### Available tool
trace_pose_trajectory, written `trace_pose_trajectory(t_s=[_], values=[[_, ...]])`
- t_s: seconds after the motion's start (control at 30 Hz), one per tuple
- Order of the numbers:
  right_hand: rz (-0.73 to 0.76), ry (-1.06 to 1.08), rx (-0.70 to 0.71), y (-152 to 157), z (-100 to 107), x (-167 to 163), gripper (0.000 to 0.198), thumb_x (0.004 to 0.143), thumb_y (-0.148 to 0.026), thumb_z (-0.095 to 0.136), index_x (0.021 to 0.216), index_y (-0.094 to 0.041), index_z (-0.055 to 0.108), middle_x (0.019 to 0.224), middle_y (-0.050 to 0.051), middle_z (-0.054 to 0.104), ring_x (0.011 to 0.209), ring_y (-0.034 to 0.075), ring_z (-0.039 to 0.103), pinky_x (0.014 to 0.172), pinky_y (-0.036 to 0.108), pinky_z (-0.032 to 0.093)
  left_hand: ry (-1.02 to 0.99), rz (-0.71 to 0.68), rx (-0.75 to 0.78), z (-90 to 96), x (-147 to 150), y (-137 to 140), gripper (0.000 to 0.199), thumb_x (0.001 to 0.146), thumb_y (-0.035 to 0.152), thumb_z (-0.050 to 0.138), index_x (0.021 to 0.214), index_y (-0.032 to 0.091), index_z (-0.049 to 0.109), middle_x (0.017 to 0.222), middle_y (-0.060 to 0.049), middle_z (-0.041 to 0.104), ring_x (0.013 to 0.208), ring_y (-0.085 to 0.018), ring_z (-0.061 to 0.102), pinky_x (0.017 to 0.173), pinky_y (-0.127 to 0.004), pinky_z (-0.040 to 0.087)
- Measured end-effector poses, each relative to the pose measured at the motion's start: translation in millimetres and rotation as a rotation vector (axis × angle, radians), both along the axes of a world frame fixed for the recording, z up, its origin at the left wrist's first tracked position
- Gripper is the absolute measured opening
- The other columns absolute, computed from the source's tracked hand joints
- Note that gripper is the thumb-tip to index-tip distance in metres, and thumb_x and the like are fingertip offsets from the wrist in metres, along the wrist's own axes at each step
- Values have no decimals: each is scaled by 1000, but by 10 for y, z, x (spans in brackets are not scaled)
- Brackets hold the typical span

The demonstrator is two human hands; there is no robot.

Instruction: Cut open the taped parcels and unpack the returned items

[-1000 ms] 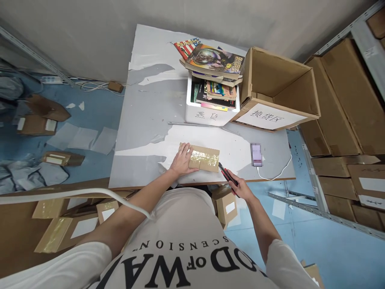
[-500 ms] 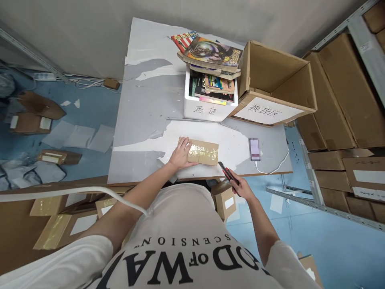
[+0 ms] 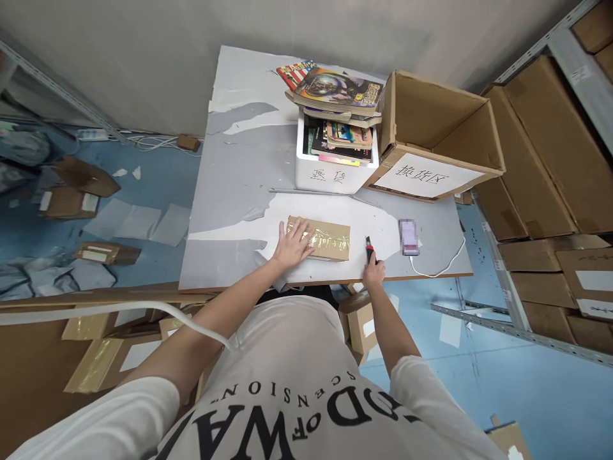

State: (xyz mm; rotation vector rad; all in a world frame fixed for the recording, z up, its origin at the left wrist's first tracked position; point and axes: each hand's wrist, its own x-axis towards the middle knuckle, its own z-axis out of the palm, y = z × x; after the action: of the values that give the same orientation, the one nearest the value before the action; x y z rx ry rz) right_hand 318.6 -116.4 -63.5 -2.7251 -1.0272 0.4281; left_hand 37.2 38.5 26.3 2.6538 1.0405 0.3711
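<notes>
Resting palm down with its fingers spread apart, the left hand (image 3: 293, 246) is covering the left end of a cardboard box (image 3: 330, 241), which is lying near the front of the worktop (image 3: 239, 166). The right hand (image 3: 375, 273) is clamping around a utility knife (image 3: 370, 252), which is pointing away from the body, to the right of the box and apart from it. The step in hand seems to be bracing the box with the knife at the ready; the next move is probably calling for a firm left hold and a shallow stroke along the tape (image 3: 337, 239), fingers clear of the blade. The left hand is hiding part of the box top, and the right is hiding the knife's lower end. Glare is obscuring the seam, the blade's reach is too small to tell, and pixelation is masking the screen of the phone (image 3: 408, 237).
</notes>
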Motion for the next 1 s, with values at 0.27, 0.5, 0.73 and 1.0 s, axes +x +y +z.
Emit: trace_pose_trajectory(t_s=[0.27, 0.5, 0.73, 1.0], values=[[163, -31, 150, 231, 295, -78, 61, 90, -32, 36, 147, -13, 27, 136, 24, 35, 126, 37, 34, 100, 58, 30, -25, -189, -22, -54, -25, -244, 39, 94, 30, 42, 129, 18, 55, 132, -14, 56, 130, -26, 44, 110, -47, 33], [1015, -15, 161, 1029, 1030, -345, 65, 90, -49, 46, 146, -20, 32, 145, 16, 37, 131, 32, 34, 107, 46, 30, -36, -173, -76, -277, -35, -310, 44, 91, 17, 38, 133, 18, 51, 134, -13, 56, 132, -25, 44, 109, -49, 34], [1032, -109, -81, 1304, 1169, -454, 39, 98, -25, 28, 128, -14, 49, 120, 16, 60, 108, 28, 55, 91, 39, 40, -30, -183, -76, -385, -53, -285, 51, 87, 7, 36, 135, 15, 50, 136, -13, 54, 133, -23, 42, 110, -45, 33], [667, -127, 51, 1849, 1273, -299, 42, 94, -43, 41, 122, -14, 53, 115, 15, 60, 103, 27, 54, 85, 41, 45, -2, -191, -115, -309, -48, -306, 49, 90, 10, 32, 136, 15, 48, 137, -13, 53, 135, -24, 40, 111, -48, 32]])
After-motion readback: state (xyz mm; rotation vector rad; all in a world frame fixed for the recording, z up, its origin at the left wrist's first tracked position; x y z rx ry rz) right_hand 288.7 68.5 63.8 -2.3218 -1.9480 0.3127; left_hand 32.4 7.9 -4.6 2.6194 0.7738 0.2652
